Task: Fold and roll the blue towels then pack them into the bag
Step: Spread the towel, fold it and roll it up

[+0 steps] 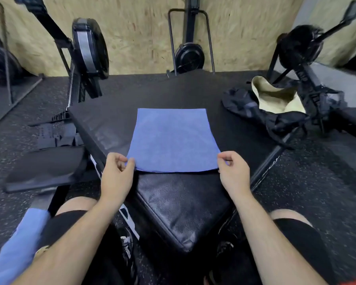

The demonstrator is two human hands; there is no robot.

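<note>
A blue towel (173, 140) lies flat on a black padded box (111, 112), folded into a layered rectangle. My left hand (116, 171) pinches its near left corner between thumb and fingers. My right hand (233, 171) pinches the near right corner the same way. A black bag (261, 112) with a cream lining lies open on the far right of the box. Another blue towel (19, 247) hangs over my left thigh at the lower left.
A rowing machine (86, 50) stands left of the box, with its seat rail and footrests beside my left knee. Another rower (302, 58) crosses behind the bag on the right. A third machine (189, 54) leans on the plywood wall. Speckled rubber floor surrounds everything.
</note>
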